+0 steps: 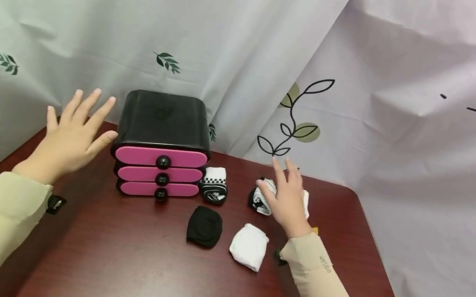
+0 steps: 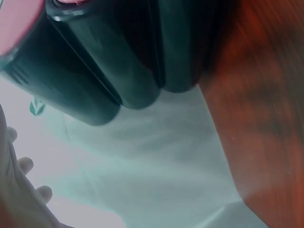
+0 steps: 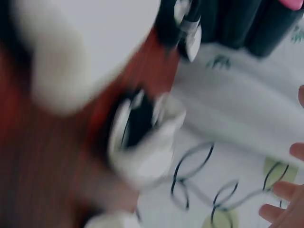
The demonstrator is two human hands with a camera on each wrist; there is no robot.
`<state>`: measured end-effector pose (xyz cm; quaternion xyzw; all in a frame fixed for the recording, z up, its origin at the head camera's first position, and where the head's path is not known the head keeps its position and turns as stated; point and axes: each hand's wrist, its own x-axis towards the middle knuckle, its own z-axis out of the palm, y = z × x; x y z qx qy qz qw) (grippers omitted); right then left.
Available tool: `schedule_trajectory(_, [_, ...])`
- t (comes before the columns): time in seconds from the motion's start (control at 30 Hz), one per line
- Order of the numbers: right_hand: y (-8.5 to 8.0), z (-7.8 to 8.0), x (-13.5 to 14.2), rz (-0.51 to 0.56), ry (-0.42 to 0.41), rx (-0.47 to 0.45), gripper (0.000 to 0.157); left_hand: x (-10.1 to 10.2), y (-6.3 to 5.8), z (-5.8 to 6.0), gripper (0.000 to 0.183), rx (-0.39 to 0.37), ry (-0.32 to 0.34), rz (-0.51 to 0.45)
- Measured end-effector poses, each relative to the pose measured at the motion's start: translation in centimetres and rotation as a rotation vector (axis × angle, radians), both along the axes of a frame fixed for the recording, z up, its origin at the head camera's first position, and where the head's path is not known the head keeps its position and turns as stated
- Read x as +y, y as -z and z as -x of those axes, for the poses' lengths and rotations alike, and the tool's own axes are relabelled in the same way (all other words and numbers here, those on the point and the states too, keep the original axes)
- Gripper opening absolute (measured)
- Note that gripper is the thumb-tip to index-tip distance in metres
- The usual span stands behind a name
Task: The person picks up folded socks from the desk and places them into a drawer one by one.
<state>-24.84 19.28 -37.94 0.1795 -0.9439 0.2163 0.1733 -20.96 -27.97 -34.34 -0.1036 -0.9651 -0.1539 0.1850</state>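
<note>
My left hand is held with fingers spread, left of a small black drawer box with three pink fronts. Its fingertips also show at the edge of the left wrist view, touching nothing. My right hand has its fingers extended above the right-hand socks, apparently without holding any. Partly behind it lie a rolled black-and-white sock and a white piece. Nearer me are a folded white sock and a folded black sock. A checkered black-and-white sock sits beside the box.
Everything stands on a dark red-brown table. Behind it hangs a pale curtain printed with leaves. A bit of yellow shows by the right wrist, mostly hidden. The right wrist view is blurred.
</note>
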Motion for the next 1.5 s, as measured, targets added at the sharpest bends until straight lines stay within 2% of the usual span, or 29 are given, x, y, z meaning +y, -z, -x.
schedule_trajectory(0.13, [0.2,-0.9,-2.9,0.164,-0.112,-0.028,0.061,1.0,-0.2,-0.1,0.068,0.006,0.028,0.052])
schedule_trajectory(0.33, [0.4,-1.9,-7.7,0.433,-0.233,-0.137,0.042,1.6,-0.3,-0.2,0.062,-0.005,0.053,0.067])
schedule_trajectory(0.5, [0.6,-2.7,-11.0,0.606,-0.295,-0.295,0.034,1.9,-0.3,-0.2,0.061,-0.008,0.070,0.093])
schedule_trajectory(0.67, [0.6,-3.2,-13.7,0.852,-0.358,-0.520,0.039,2.3,-0.1,-0.2,0.060,-0.012,0.085,0.125])
schedule_trajectory(0.77, [0.5,-3.3,-15.1,0.969,-0.364,-0.632,0.040,2.3,0.0,-0.2,0.059,-0.016,0.092,0.122])
schedule_trajectory(0.97, [0.6,-3.0,-17.3,1.082,-0.340,-0.774,0.040,2.3,0.2,-0.3,0.059,-0.016,0.122,0.109])
schedule_trajectory(1.17, [0.3,-3.0,-18.7,1.146,-0.354,-0.826,0.039,2.6,0.2,-0.1,0.060,-0.019,0.150,0.099])
schedule_trajectory(1.5, [-0.5,-3.3,-20.4,1.259,-0.347,-0.944,0.039,2.6,0.3,0.1,0.060,-0.002,0.149,0.094])
